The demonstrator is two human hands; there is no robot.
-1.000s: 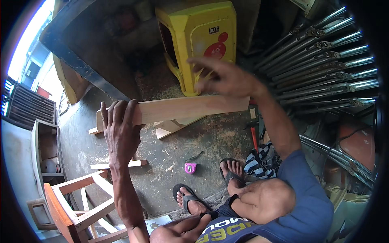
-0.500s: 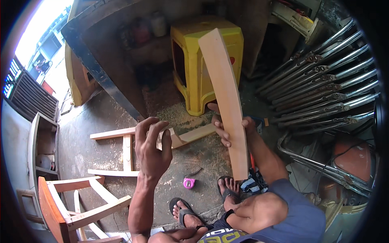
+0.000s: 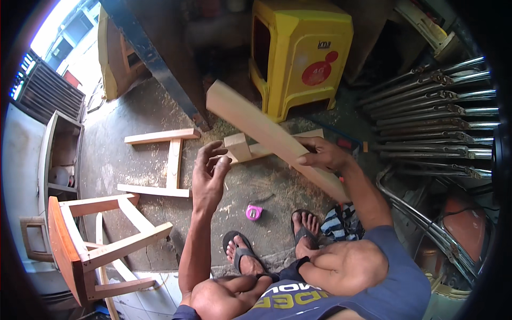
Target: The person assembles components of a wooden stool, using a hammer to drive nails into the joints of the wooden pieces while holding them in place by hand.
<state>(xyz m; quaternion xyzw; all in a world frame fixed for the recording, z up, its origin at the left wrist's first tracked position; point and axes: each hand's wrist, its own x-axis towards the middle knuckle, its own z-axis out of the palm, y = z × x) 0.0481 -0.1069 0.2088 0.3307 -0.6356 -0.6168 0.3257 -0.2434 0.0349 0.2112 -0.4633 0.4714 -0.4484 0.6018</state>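
My right hand [image 3: 324, 154] grips a long, pale, slightly curved piece of wood [image 3: 258, 120] near its lower half. The piece slants, with its upper end toward the far left and its lower end near my right knee. My left hand [image 3: 209, 173] is raised with fingers curled apart and nothing in it. Just past its fingertips, a short wooden block [image 3: 237, 146] rests with a longer wooden strip [image 3: 261, 151] on the floor. An H-shaped wooden frame [image 3: 174, 160] lies to the left. Between that frame and my feet is a pink tape measure [image 3: 254, 213].
A yellow plastic stool [image 3: 301, 58] stands ahead. Chrome metal tube frames [image 3: 437, 112] are stacked at right. An orange-brown wooden stool [image 3: 69, 250] lies on its side at lower left. A striped cloth [image 3: 341, 223] lies beside my right foot. Sawdust covers parts of the floor.
The curved piece of wood in my right hand has tipped from nearly upright to a slant, its upper end swinging left and downward. My left hand stays empty. The view has shifted downward.
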